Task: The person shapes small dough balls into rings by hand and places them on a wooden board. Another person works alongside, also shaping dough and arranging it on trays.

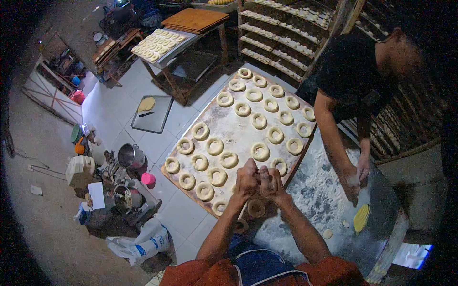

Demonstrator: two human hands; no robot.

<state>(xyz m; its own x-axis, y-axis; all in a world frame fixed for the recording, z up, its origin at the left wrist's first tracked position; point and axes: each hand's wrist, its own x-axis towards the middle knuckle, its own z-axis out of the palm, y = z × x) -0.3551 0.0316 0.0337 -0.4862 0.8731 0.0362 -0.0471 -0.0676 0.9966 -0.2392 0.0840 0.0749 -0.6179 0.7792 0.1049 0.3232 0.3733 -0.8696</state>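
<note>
Over the near part of a floured wooden board (224, 128), my left hand (246, 182) and my right hand (272, 184) are side by side, almost touching. Both are closed, fingers curled in and thumbs toward each other. Whatever they may hold is hidden. Rows of pale dough rings (216, 177) lie on the board, and one dough ring (260, 151) is just beyond my fingertips. Another dough ring (279, 167) sits past my right hand, partly covered. Between my wrists, in shadow, a further dough ring (256, 208) shows at the board's near side.
Right of the board, a co-worker's hands (357, 177) work low over a floured metal table (305, 214), near a yellow scraper-like piece (361, 218). A rack (281, 43) of filled trays stands behind. Pots (130, 156) and a plastic bag (143, 240) are at left.
</note>
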